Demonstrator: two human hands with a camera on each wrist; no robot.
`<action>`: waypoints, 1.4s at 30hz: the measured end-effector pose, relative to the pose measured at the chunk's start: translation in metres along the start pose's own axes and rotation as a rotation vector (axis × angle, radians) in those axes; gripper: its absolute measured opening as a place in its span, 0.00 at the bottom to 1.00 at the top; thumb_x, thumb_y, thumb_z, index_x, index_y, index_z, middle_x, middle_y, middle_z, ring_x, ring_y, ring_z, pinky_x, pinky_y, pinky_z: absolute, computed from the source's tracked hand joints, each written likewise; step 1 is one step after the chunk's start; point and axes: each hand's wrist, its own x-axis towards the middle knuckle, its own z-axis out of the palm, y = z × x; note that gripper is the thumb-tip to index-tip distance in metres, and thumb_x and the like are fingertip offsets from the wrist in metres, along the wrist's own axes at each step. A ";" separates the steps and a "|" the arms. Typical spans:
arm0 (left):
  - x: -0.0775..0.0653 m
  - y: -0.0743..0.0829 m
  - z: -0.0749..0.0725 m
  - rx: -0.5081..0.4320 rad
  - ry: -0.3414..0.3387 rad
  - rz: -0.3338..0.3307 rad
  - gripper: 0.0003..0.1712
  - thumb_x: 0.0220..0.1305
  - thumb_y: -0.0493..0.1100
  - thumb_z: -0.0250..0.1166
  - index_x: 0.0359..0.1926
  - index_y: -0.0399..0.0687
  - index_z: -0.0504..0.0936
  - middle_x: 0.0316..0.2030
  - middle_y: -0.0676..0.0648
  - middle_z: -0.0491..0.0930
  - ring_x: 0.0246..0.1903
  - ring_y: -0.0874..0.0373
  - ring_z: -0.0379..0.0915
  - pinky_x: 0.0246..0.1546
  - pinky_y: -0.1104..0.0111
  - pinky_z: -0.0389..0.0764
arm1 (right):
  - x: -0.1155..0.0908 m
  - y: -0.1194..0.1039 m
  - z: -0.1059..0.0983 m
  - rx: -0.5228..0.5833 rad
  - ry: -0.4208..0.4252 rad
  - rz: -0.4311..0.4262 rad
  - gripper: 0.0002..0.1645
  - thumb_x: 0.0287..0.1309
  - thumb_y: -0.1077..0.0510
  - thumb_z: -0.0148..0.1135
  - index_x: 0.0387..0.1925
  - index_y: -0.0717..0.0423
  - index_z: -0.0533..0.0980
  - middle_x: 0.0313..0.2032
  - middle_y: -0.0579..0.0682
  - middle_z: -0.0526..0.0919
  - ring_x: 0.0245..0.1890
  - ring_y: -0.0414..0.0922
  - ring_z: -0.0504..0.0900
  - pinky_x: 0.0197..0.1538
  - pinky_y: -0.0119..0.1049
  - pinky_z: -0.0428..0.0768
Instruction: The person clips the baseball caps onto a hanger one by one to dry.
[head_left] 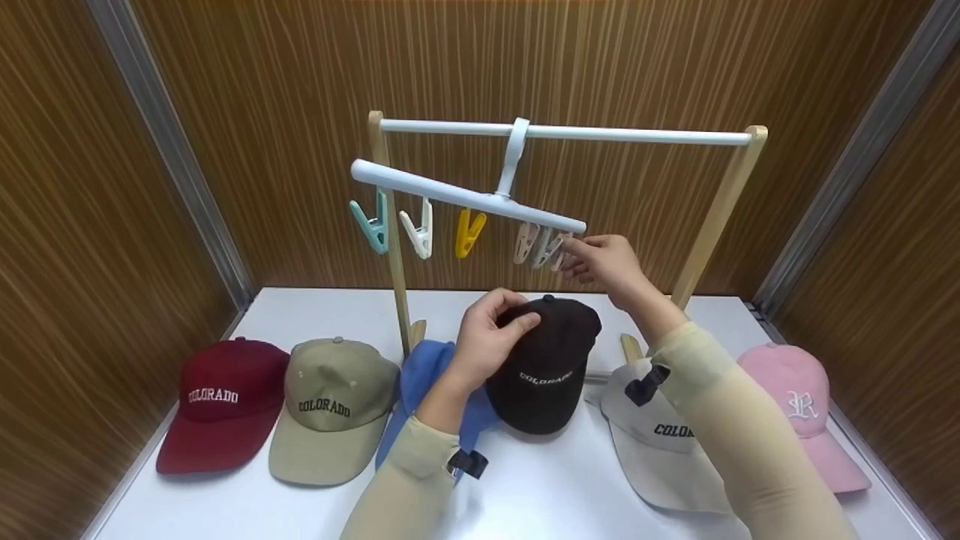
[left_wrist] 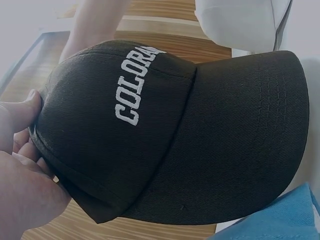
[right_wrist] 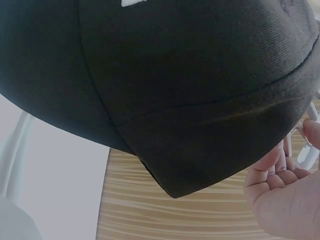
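Observation:
A dark cap with white COLORADO lettering hangs in the air, brim down, below the right end of a pale blue clip hanger. My left hand pinches its crown, thumb in front and fingers behind; the left wrist view shows this grip on the cap. My right hand pinches a clip near the hanger's right end, beside a grey clip and a pink clip. In the right wrist view the cap partly hides the right hand. Exactly which clip it pinches is hard to see.
The hanger hooks over a rack's white bar. Teal, white and yellow clips hang leftward. On the table lie red, beige, blue, off-white and pink caps.

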 end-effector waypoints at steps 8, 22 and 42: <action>-0.001 -0.002 -0.002 -0.023 -0.006 0.020 0.10 0.74 0.37 0.76 0.51 0.39 0.86 0.47 0.45 0.90 0.48 0.54 0.84 0.55 0.64 0.83 | -0.005 0.002 0.003 0.060 -0.022 0.012 0.26 0.79 0.45 0.68 0.48 0.69 0.85 0.32 0.52 0.89 0.33 0.45 0.91 0.41 0.37 0.91; 0.000 -0.003 -0.004 -0.013 -0.002 0.002 0.11 0.74 0.38 0.76 0.52 0.40 0.87 0.48 0.46 0.90 0.50 0.54 0.84 0.58 0.62 0.82 | -0.014 0.008 0.010 0.272 -0.043 0.044 0.19 0.78 0.50 0.69 0.33 0.60 0.86 0.29 0.48 0.86 0.34 0.45 0.88 0.44 0.38 0.89; 0.004 -0.006 -0.008 -0.035 0.027 -0.014 0.11 0.73 0.37 0.77 0.51 0.38 0.86 0.47 0.44 0.91 0.49 0.54 0.85 0.56 0.64 0.82 | -0.024 0.002 0.019 0.287 -0.079 0.040 0.14 0.76 0.57 0.65 0.36 0.61 0.88 0.29 0.50 0.89 0.29 0.44 0.89 0.37 0.35 0.87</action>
